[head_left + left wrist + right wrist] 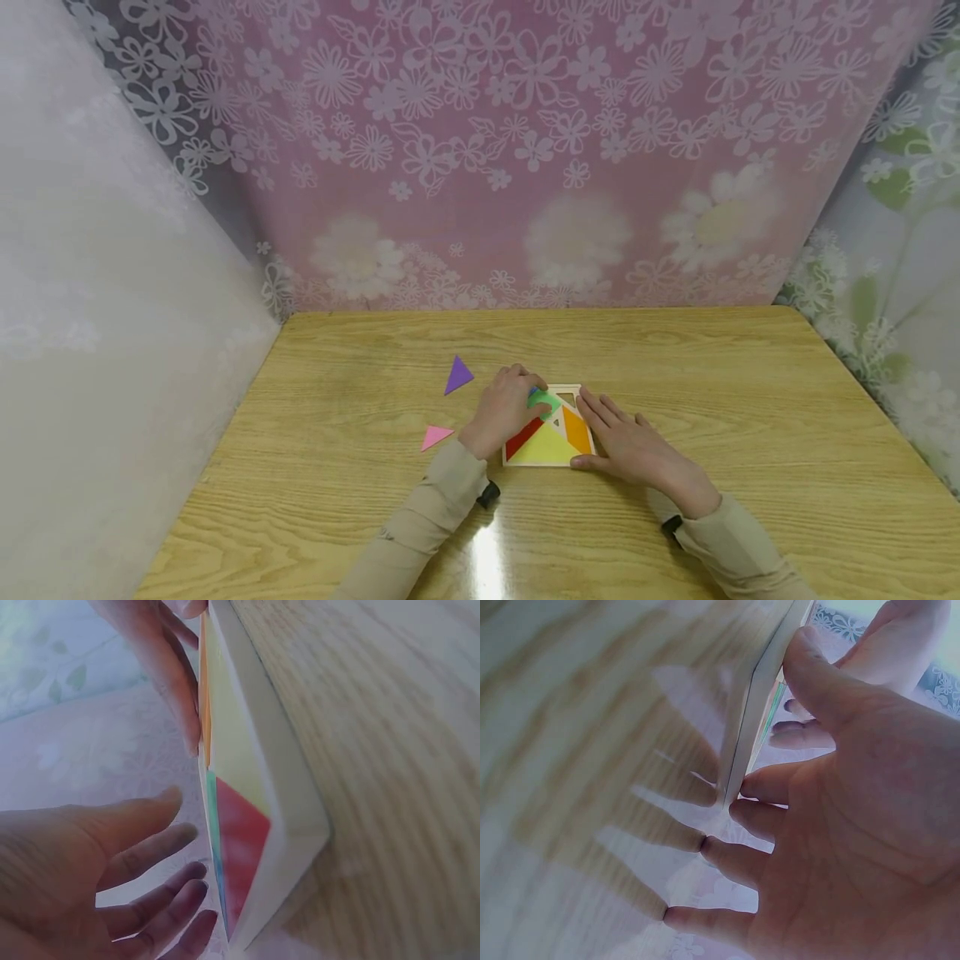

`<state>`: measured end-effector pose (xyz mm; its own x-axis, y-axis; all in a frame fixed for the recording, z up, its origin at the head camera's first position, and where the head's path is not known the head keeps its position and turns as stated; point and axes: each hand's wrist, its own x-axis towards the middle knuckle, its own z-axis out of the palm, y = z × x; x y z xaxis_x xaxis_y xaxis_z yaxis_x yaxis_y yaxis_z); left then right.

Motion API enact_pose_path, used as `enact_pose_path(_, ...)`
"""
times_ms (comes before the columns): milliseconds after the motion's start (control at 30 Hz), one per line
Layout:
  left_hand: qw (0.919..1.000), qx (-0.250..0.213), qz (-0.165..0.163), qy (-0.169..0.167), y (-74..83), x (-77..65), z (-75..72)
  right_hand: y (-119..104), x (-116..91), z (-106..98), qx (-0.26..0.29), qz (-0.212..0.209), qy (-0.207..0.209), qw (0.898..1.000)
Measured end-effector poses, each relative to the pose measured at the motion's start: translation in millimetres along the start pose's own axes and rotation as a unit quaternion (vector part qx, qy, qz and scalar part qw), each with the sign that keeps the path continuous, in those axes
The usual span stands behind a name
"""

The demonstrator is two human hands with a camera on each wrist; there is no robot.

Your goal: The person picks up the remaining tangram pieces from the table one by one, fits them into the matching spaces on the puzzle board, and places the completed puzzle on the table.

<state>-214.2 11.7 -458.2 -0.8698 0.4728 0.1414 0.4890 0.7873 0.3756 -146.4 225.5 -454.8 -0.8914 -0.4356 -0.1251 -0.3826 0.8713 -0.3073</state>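
Note:
A shallow wooden tangram tray (551, 465) lies on the table with coloured pieces in it. A yellow triangle (547, 451) fills its near side, a red piece (522, 439) sits at the left and an orange parallelogram (577, 431) at the right. My left hand (504, 410) reaches over the left side, its loosely bent fingers about the green piece (550, 402) and a mostly hidden blue piece (533, 389). Against the tray's right edge rests my right hand (633, 446), fingers extended and thumb at the near right corner. Its fingertips (682, 915) touch the tabletop.
Left of the tray, a purple triangle (458, 377) and a pink triangle (436, 437) lie loose on the wood-grain table (337, 500). Bare recesses show at the tray's far right corner and centre. Flowered curtains (525, 208) stand behind and at both sides.

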Motion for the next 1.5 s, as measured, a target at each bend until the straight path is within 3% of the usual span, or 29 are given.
enact_pose_path(533, 0.9935, -0.086, -0.014, 0.074, -16.8, -10.7, -22.4, -2, 0, -1, 0.007, 0.008, -0.002, 1.0)
enact_pose_path(900, 0.9907, -0.064, -0.028, 0.117, -46.7, -31.7, -44.3, -2, 0, -1, 0.009, 0.004, -0.003, 1.0)
enact_pose_path(1167, 0.9911, -0.078, -0.058, 0.092, -66.1, -53.9, -51.9, -2, 0, -1, 0.007, 0.004, -0.002, 1.0)
enact_pose_path(1500, 0.9964, -0.041, -0.073, 0.005, -88.9, -82.4, -59.3, -3, 0, -2, 0.014, 0.003, -0.006, 1.0)
